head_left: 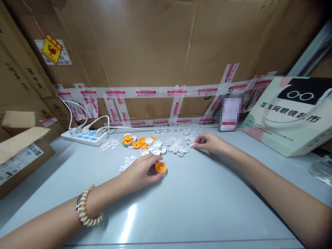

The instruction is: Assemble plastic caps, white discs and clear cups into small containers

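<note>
My left hand (144, 169) has its thumb and fingers closed around a small round orange cup (161, 167) on the table, its hollow side facing up. With fingertips pinched together, my right hand (209, 142) reaches into a little heap of white lacy plastic pieces (190, 140); it seems to have one between the tips. A larger heap of similar white pieces (177, 146) lies to its left. Orange cups (136, 145) and white cups (155, 151) are clustered just beyond my left hand. Small white discs (129, 162) lie partly hidden behind that hand.
Clear plastic cups (172, 128) line the back of the table. More small white parts (110, 144) lie near a power strip (86, 136) with plugged cables. A phone (230, 114) leans at the back right, beside a paper bag (290, 117). An opened carton (23, 155) stands at left.
</note>
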A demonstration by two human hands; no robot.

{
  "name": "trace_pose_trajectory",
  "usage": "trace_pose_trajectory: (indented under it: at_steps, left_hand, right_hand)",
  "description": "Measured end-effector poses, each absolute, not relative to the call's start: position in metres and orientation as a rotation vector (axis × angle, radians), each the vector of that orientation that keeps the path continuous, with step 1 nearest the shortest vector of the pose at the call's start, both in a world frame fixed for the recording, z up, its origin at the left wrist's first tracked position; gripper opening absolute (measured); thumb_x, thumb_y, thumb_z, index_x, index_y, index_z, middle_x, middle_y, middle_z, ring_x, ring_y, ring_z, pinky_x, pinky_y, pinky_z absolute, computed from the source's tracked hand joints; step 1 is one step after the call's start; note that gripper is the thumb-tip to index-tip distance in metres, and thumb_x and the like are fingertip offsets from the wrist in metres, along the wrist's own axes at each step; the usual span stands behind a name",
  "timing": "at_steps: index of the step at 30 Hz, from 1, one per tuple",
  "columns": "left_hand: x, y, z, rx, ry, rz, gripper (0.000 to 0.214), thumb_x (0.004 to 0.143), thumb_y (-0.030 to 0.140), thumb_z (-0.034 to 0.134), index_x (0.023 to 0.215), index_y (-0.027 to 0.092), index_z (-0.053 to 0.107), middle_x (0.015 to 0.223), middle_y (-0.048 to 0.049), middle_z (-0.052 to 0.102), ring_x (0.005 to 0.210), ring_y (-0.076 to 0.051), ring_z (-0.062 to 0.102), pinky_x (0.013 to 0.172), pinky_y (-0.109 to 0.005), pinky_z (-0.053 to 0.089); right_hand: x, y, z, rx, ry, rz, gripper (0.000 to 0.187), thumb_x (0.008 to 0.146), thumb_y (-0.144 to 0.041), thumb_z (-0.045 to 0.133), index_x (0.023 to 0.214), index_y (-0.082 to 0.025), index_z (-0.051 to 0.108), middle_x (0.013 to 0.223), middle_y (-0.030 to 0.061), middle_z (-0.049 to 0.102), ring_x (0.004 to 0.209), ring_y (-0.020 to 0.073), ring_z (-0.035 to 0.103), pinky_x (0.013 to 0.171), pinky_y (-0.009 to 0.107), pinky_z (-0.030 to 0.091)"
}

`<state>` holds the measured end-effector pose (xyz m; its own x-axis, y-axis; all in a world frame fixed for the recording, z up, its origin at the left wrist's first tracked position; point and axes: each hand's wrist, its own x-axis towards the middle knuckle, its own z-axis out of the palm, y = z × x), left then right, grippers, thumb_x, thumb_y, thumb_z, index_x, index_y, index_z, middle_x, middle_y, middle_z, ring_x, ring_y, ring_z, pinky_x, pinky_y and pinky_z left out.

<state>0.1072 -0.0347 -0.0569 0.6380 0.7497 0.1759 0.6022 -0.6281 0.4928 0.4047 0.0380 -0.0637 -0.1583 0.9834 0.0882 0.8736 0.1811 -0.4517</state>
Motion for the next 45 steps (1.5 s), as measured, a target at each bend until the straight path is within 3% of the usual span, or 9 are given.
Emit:
trace_pose_trajectory:
  at_steps: [8, 12, 19, 24, 30, 37, 45]
  left_hand:
    - [0.106, -0.036, -0.047, 2.478, 0.995, 0.642, 0.039, 0.073, 0.034, 0.065, 0.106, 0.020, 0.051, 0.102, -0.0083, 0.059, 0.091, -0.021, 0.055, 0.081, -0.036, 0.045]
    - [0.105, -0.037, -0.042, 2.472, 0.975, 0.836, 0.030, 0.078, 0.032, 0.061, 0.104, 0.020, 0.053, 0.103, -0.0078, 0.059, 0.094, -0.020, 0.054, 0.082, -0.035, 0.044]
    - [0.104, -0.036, -0.041, 2.421, 0.943, 1.024, 0.018, 0.086, 0.023, 0.050, 0.100, 0.018, 0.059, 0.096, -0.0069, 0.064, 0.090, -0.017, 0.058, 0.080, -0.033, 0.044]
    - [0.108, -0.040, -0.033, 2.168, 1.021, 1.062, 0.016, 0.084, 0.026, 0.053, 0.091, 0.019, 0.065, 0.093, -0.0047, 0.068, 0.088, -0.017, 0.060, 0.080, -0.031, 0.045]
    - [0.109, -0.041, -0.027, 1.969, 1.111, 1.063, 0.018, 0.081, 0.030, 0.054, 0.077, 0.018, 0.067, 0.076, -0.0006, 0.069, 0.070, -0.014, 0.059, 0.064, -0.025, 0.042]
    - [0.105, -0.034, -0.034, 1.843, 1.225, 1.136, 0.023, 0.079, 0.037, 0.057, 0.071, 0.018, 0.065, 0.070, -0.0003, 0.065, 0.063, -0.013, 0.053, 0.058, -0.024, 0.037]
    - [0.103, -0.029, -0.040, 1.802, 1.256, 1.238, 0.022, 0.076, 0.037, 0.058, 0.066, 0.017, 0.055, 0.066, 0.0014, 0.058, 0.058, -0.011, 0.046, 0.056, -0.024, 0.037]
  right_hand:
    - [0.407, 0.029, -0.044, -1.731, -2.041, 0.364, 0.018, 0.070, -0.037, 0.059, 0.069, -0.020, 0.062, 0.072, 0.0033, 0.065, 0.067, 0.0182, 0.058, 0.059, 0.027, 0.040]
    - [0.404, 0.021, -0.032, -1.646, -1.908, 0.622, 0.023, 0.068, -0.042, 0.060, 0.072, -0.019, 0.062, 0.066, 0.0023, 0.065, 0.063, 0.0174, 0.060, 0.059, 0.027, 0.043]
    - [0.353, 0.000, -0.012, -1.299, -1.910, 0.990, 0.031, 0.069, -0.038, 0.061, 0.092, -0.019, 0.070, 0.075, 0.0028, 0.068, 0.073, 0.0168, 0.062, 0.069, 0.029, 0.047]
    - [0.313, -0.009, 0.008, -1.092, -1.907, 1.172, 0.020, 0.070, -0.031, 0.063, 0.083, -0.018, 0.066, 0.069, 0.0008, 0.065, 0.065, 0.0131, 0.060, 0.059, 0.025, 0.046]
    - [0.284, -0.010, 0.013, -0.979, -1.873, 1.329, 0.013, 0.069, -0.025, 0.066, 0.078, -0.017, 0.064, 0.064, -0.0010, 0.063, 0.063, 0.0106, 0.060, 0.057, 0.022, 0.047]
    - [0.317, 0.008, -0.004, -1.134, -1.893, 1.038, 0.024, 0.070, -0.035, 0.065, 0.087, -0.018, 0.064, 0.082, 0.0029, 0.068, 0.075, 0.0145, 0.062, 0.070, 0.028, 0.048]
    - [0.362, 0.032, -0.052, -1.570, -2.149, 0.763, 0.020, 0.070, -0.037, 0.061, 0.071, -0.017, 0.063, 0.068, 0.0015, 0.062, 0.065, 0.0146, 0.054, 0.060, 0.025, 0.040]
